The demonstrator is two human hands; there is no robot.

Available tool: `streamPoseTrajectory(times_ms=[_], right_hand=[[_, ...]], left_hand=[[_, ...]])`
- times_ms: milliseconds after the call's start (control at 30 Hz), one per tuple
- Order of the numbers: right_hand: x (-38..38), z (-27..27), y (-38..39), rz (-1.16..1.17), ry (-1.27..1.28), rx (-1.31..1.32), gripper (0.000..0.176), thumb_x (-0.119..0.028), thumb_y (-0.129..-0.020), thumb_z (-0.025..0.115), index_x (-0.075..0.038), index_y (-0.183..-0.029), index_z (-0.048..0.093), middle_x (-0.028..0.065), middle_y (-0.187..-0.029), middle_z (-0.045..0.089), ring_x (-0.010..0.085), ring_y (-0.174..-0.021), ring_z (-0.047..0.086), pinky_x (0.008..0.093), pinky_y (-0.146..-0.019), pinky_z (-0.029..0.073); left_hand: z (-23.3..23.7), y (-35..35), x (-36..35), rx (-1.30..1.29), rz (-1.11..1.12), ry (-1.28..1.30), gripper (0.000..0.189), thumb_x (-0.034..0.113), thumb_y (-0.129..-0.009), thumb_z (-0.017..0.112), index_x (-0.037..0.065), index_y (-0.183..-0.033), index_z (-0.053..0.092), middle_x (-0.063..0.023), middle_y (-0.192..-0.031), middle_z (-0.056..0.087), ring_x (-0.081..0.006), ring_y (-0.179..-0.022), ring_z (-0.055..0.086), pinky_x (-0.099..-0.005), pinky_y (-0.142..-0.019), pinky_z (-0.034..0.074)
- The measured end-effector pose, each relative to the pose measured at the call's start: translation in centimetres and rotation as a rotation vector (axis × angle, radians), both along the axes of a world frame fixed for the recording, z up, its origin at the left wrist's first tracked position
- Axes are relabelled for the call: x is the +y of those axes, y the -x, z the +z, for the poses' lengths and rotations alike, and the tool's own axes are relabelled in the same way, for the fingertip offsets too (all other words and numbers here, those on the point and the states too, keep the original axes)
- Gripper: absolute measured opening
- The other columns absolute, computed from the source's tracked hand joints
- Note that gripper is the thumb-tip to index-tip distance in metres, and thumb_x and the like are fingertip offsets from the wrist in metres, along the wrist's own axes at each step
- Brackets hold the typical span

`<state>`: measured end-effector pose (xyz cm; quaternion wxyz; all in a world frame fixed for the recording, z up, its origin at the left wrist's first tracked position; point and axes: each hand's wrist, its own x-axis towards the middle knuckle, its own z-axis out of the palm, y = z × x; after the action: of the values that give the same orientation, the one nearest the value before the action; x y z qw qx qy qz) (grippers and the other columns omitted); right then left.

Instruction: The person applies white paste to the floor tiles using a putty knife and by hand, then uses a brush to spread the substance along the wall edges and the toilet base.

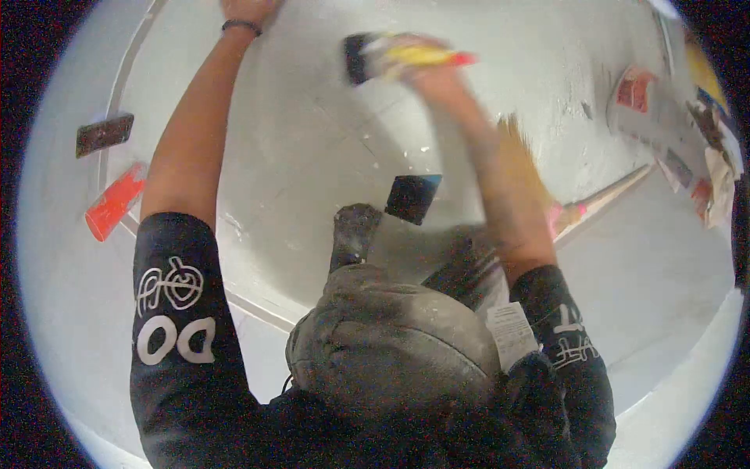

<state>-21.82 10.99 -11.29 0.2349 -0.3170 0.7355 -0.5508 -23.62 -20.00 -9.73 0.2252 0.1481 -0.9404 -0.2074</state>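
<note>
My right hand is blurred and grips a paintbrush with a yellow and red handle; its dark bristles point left against the white surface. My left hand reaches to the top edge of the view and rests on the same white surface. Only its heel and the wrist with a dark band show, so its fingers are hidden. Both arms wear black sleeves with white print.
A dark flat rectangular object and a red tool lie at the left. A black and blue tool sits near a dusty shoe. A broom with orange bristles leans at the right. Papers and packets clutter the far right.
</note>
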Motion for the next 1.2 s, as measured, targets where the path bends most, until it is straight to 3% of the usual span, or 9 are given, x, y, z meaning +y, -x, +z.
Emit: streamPoseTrajectory(times_ms=[200, 300, 333, 467, 667, 767, 1033, 1100, 1200], right_hand=[[10.0, 8.0, 11.0, -0.620, -0.724, 0.673, 0.021, -0.006, -0.079, 0.056, -0.002, -0.098, 0.063, 0.0120, -0.091, 0.064, 0.0208, -0.074, 0.063, 0.0304, -0.070, 0.052], [7.8, 1.6, 5.2, -0.154, -0.655, 0.596, 0.027, -0.006, -0.082, 0.052, -0.004, -0.109, 0.056, 0.0115, -0.102, 0.061, 0.0181, -0.090, 0.060, 0.0304, -0.074, 0.050], [2.0, 2.7, 0.0, -0.225, -0.218, 0.192, 0.030, -0.006, -0.081, 0.052, -0.005, -0.111, 0.054, 0.0111, -0.106, 0.059, 0.0207, -0.095, 0.057, 0.0329, -0.080, 0.048], [-9.3, 6.9, -5.8, 0.304, -0.098, -0.083, 0.029, -0.005, -0.079, 0.055, -0.001, -0.107, 0.057, 0.0096, -0.103, 0.060, 0.0204, -0.095, 0.057, 0.0321, -0.084, 0.046], [-1.5, 7.1, 3.6, -0.371, -0.372, 0.151, 0.027, -0.011, -0.069, 0.062, -0.009, -0.096, 0.064, 0.0123, -0.104, 0.059, 0.0273, -0.084, 0.061, 0.0359, -0.076, 0.050], [-5.5, 12.0, 5.7, -0.009, -0.865, 0.567, 0.028, -0.011, -0.066, 0.066, -0.012, -0.094, 0.066, 0.0132, -0.104, 0.059, 0.0291, -0.085, 0.061, 0.0367, -0.073, 0.051], [-24.9, 11.3, 15.8, 0.006, -0.832, 1.075, 0.031, -0.011, -0.064, 0.068, -0.011, -0.095, 0.065, 0.0130, -0.090, 0.063, 0.0302, -0.086, 0.060, 0.0396, -0.077, 0.048], [-27.7, 9.4, 20.1, -0.045, -0.242, 0.853, 0.030, -0.007, -0.066, 0.066, -0.013, -0.095, 0.064, 0.0113, -0.086, 0.061, 0.0309, -0.079, 0.059, 0.0401, -0.070, 0.046], [-28.0, 4.7, 23.4, -0.206, -0.151, 0.858, 0.029, -0.017, -0.067, 0.069, -0.009, -0.094, 0.064, 0.0139, -0.083, 0.062, 0.0271, -0.076, 0.061, 0.0363, -0.067, 0.049]], left_hand=[[-4.7, -4.1, -5.1, -0.408, 0.212, 0.139, 0.029, 0.024, -0.079, 0.055, 0.009, -0.103, 0.050, -0.0125, -0.096, 0.059, -0.0313, -0.091, 0.055, -0.0436, -0.078, 0.041], [-8.5, -4.5, -5.7, -0.389, 0.222, 0.117, 0.039, 0.030, -0.080, 0.054, 0.011, -0.113, 0.048, -0.0120, -0.107, 0.055, -0.0300, -0.101, 0.051, -0.0445, -0.085, 0.038], [-8.9, -4.0, -6.2, -0.375, 0.211, 0.119, 0.044, 0.033, -0.080, 0.054, 0.012, -0.117, 0.047, -0.0117, -0.113, 0.054, -0.0294, -0.105, 0.049, -0.0449, -0.088, 0.036], [-3.1, -2.9, -6.2, -0.431, 0.113, 0.046, 0.036, 0.038, -0.080, 0.055, 0.011, -0.104, 0.055, -0.0102, -0.097, 0.060, -0.0296, -0.088, 0.060, -0.0427, -0.073, 0.049], [-2.8, -3.5, -6.2, -0.402, 0.138, -0.057, 0.027, 0.034, -0.083, 0.054, 0.011, -0.097, 0.057, -0.0097, -0.095, 0.059, -0.0294, -0.084, 0.060, -0.0408, -0.071, 0.049], [-1.6, -3.1, -6.0, -0.459, 0.114, -0.057, 0.028, 0.033, -0.082, 0.055, 0.012, -0.101, 0.057, -0.0106, -0.096, 0.060, -0.0292, -0.086, 0.060, -0.0407, -0.072, 0.049], [-5.0, -2.7, -5.6, -0.363, 0.068, -0.065, 0.033, 0.031, -0.079, 0.057, 0.011, -0.105, 0.055, -0.0111, -0.109, 0.058, -0.0278, -0.097, 0.057, -0.0411, -0.083, 0.047], [-3.8, -2.6, -5.8, -0.432, 0.069, -0.106, 0.034, 0.030, -0.078, 0.057, 0.011, -0.106, 0.054, -0.0108, -0.108, 0.058, -0.0272, -0.097, 0.057, -0.0405, -0.082, 0.047], [-2.4, -2.5, -5.8, -0.459, 0.058, -0.180, 0.035, 0.029, -0.077, 0.058, 0.010, -0.106, 0.053, -0.0114, -0.107, 0.057, -0.0274, -0.095, 0.057, -0.0402, -0.081, 0.047]])
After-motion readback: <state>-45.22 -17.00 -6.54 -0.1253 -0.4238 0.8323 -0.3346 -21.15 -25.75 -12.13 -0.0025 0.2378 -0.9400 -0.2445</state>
